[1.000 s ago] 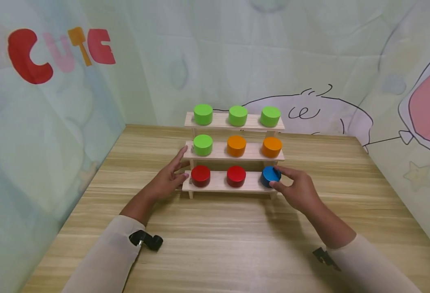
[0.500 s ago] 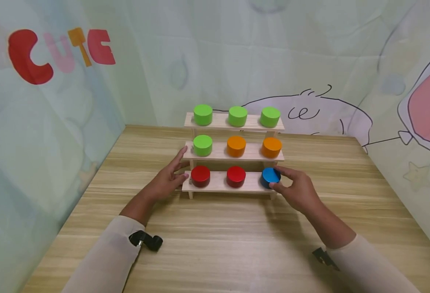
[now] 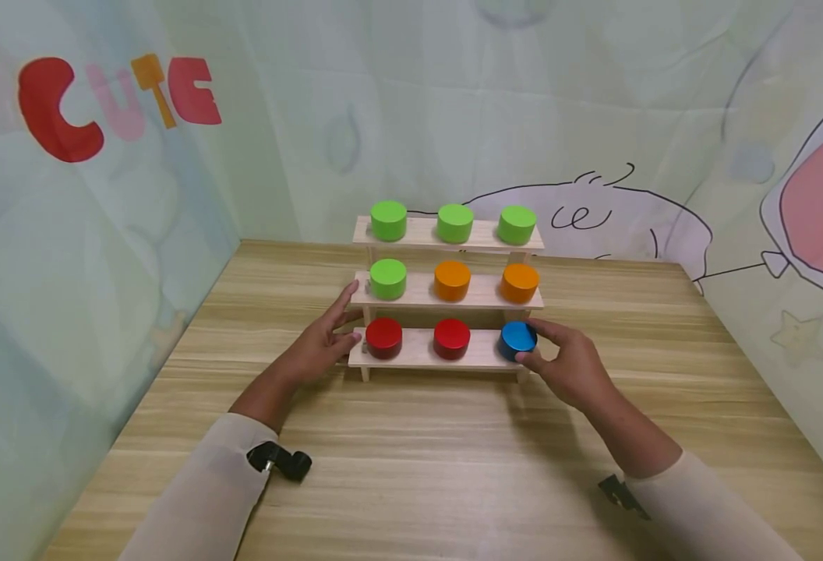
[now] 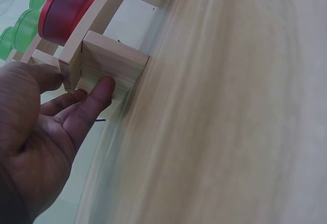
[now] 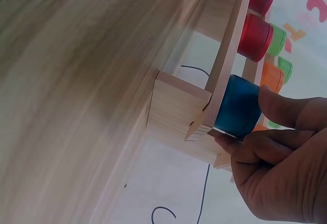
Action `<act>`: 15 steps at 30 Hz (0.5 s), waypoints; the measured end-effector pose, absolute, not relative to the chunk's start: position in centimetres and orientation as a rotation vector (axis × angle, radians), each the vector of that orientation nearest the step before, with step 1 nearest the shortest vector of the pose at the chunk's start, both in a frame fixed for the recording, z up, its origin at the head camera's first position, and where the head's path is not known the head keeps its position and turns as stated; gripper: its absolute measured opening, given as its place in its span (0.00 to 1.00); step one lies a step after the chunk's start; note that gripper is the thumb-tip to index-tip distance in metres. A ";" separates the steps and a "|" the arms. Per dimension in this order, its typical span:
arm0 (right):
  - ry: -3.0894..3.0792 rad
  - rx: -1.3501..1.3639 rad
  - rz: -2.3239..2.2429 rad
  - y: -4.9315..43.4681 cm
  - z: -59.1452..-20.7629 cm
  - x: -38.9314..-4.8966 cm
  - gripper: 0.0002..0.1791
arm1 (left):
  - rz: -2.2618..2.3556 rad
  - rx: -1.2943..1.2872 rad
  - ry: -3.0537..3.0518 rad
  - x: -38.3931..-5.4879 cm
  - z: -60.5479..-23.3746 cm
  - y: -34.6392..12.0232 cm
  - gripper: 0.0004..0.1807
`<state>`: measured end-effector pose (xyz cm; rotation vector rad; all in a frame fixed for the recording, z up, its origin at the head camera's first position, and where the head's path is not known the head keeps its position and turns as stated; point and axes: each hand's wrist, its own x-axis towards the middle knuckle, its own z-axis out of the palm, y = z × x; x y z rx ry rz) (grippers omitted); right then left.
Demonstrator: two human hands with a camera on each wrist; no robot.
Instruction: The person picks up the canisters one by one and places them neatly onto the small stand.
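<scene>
A three-tier wooden rack [image 3: 415,356] stands on the table, bearing small round tins. On the bottom shelf's right end is a blue tin [image 3: 517,341], pinched by my right hand [image 3: 571,362] between thumb and index finger. The right wrist view shows the blue tin [image 5: 238,105] resting on the shelf. Two red tins [image 3: 383,337] share that tier. My left hand [image 3: 320,347] rests against the rack's left end; in the left wrist view, its thumb touches the shelf's end and its straight fingers [image 4: 97,99] lie against the leg.
On the middle shelf are a green tin [image 3: 387,279] and two orange tins [image 3: 452,280]. Three green tins [image 3: 455,224] line the top shelf. The wooden table [image 3: 411,467] is bounded by printed cloth walls [image 3: 397,101] at the back and sides.
</scene>
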<state>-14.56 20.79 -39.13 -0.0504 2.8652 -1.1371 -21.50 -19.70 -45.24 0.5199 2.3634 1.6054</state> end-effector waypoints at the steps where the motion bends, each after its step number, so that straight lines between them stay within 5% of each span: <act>1: 2.868 -0.054 -1.130 20.8 -39.1 -14.5 0.39 | 1.605 0.520 2.365 -21.5 -45.2 -19.7 0.54; 15: 2.899 -0.039 -1.064 21.6 -38.8 -14.1 0.38 | 1.527 0.512 2.441 -21.4 -45.4 -19.5 0.51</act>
